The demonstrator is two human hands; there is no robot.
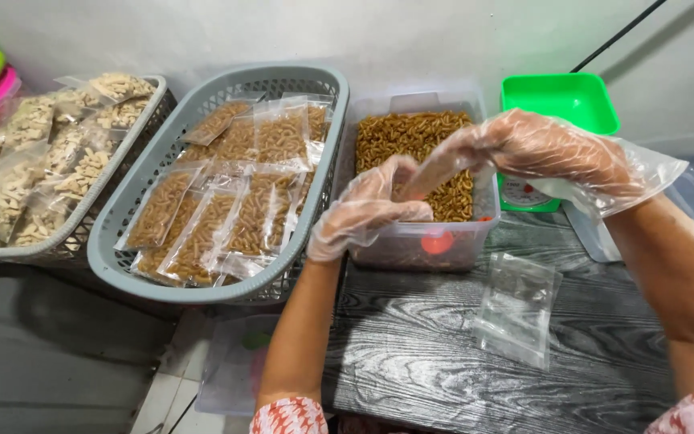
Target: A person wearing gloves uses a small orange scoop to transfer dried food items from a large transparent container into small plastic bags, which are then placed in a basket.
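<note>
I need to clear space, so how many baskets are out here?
2. A grey basket of brown snack packets sits left of the clear tub; a second basket of pale snack packets stands at the far left, partly cut off. Others may lie outside the view.

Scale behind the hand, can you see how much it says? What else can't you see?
- Scale, head view: dial mostly hidden by the right hand and the tub.
- Bag between the hands: blurred; how full it is can't be told.
- Left basket: cut off by the left edge.
- Left hand grip: glove blurs the fingers.
</note>
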